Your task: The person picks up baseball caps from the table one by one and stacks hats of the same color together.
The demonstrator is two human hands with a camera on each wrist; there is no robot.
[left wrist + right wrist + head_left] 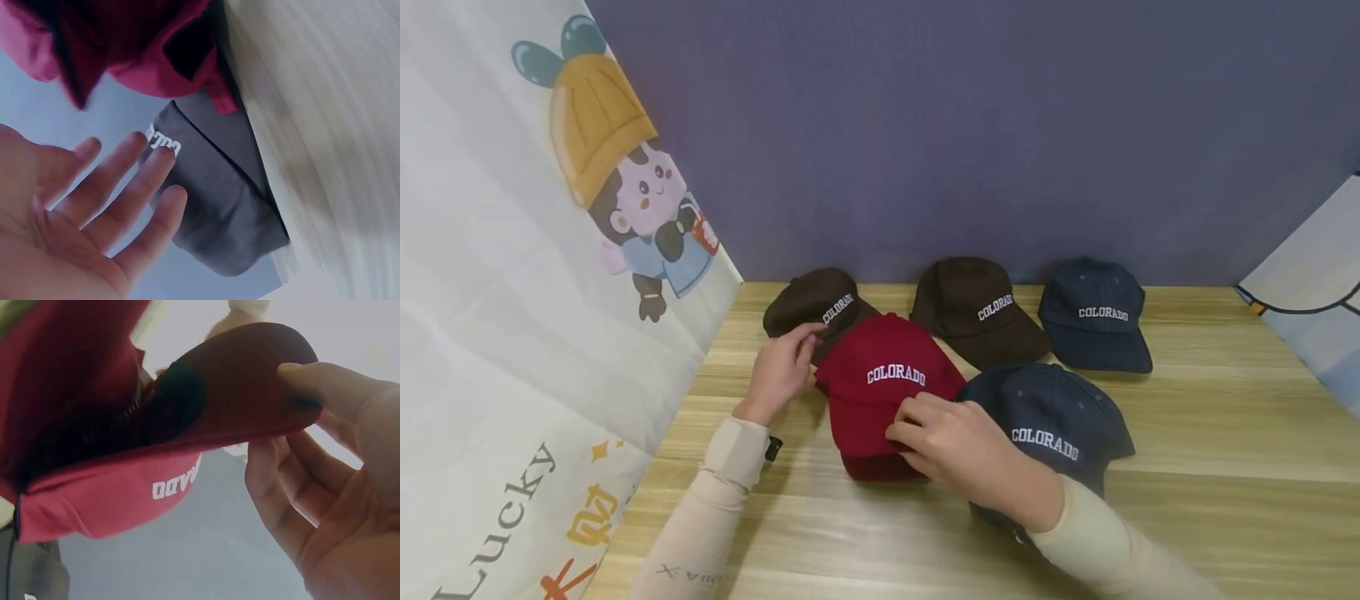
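A red baseball cap (887, 346) with white COLORADO lettering is in the middle of the head view, its brim towards me. My right hand (958, 442) pinches that brim, thumb on the underside and fingers on top, as the right wrist view shows of the brim (250, 375). My left hand (781, 371) is to the left of the red cap, by a dark brown cap (805, 300). In the left wrist view its fingers (128, 200) spread loosely with nothing in them, overlapping the brown cap (219, 206).
Another dark brown cap (966, 292) and a navy cap (1093, 292) stand along the back of the wooden table (1217, 400). A second navy cap (1037, 400) lies nearer, partly behind my right forearm. A purple-grey panel (970, 133) rises behind; a printed white curtain (497, 275) hangs at left.
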